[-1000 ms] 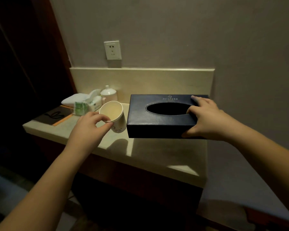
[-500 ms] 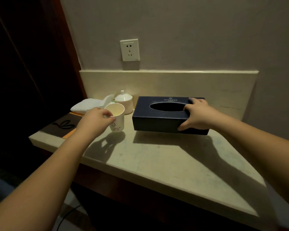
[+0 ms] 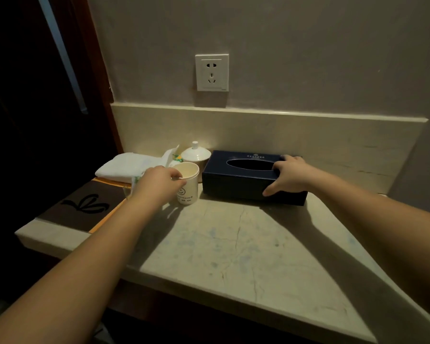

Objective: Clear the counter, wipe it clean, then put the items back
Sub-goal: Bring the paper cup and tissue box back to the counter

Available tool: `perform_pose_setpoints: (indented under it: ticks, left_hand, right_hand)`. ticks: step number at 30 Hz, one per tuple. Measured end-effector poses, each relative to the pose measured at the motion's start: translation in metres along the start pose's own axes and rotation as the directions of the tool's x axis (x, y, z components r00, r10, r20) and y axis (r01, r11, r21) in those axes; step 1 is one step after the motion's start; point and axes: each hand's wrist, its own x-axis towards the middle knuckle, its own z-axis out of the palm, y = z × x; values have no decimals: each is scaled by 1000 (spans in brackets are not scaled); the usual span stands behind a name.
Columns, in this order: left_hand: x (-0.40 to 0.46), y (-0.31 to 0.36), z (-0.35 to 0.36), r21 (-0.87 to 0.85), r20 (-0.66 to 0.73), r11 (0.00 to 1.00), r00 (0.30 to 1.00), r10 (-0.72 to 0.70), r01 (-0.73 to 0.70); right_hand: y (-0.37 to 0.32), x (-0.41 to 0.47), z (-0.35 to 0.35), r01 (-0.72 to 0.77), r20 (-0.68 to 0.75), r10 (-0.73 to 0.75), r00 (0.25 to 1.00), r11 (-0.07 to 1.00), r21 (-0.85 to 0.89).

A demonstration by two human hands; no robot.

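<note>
Now | left hand [image 3: 157, 182] grips paper cup [image 3: 187, 184] | right hand [image 3: 289, 175] grips rectangular tissue box [image 3: 236, 180]

Counter [image 3: 246, 247] looks like polished stone, pale and marbled, thin veins running through, a soft sheen under the light. Same stone on the upstand [image 3: 283, 135]. Tissue box [image 3: 233, 181] reads as dark matt leatherette, smooth. Cup [image 3: 190, 184] is paper, matt, printed. Jar [image 3: 195, 155] behind it is glossy white ceramic. Towel [image 3: 124, 166] is soft white cloth, folded. Mat [image 3: 85, 207] looks matt brown. Socket [image 3: 211, 72] is smooth white plastic, and the wall [image 3: 308, 58] is flat matt paint.
</note>
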Motion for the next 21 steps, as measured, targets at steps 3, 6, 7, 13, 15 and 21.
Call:
perform_pose_setpoints:
  ticks: [3,6,7,13,15,21]
  left_hand:
    - [6,-1,0,-2,4,1000,1000,27,-27]
    - [11,-4,3,22,-21,998,998,53,-53]
    - [12,-5,3,31,-30,998,998,60,-59]
    - [17,-11,6,74,-34,993,995,96,-93]
    - [17,-11,6,95,-44,990,993,110,-105]
    - [13,-11,7,145,-79,982,988,134,-121]
  right_hand:
    - [-7,6,1,-24,13,24,1000,1000,14]
    - [-12,9,1,-41,25,41,999,999,26]
    - [-13,10,3,-44,24,43,999,999,25]
    - [-15,12,14,-51,22,51,998,999,13]
    - [-16,11,14,-45,21,44,999,999,5]
    - [-18,9,13,-45,-6,45,999,999,11]
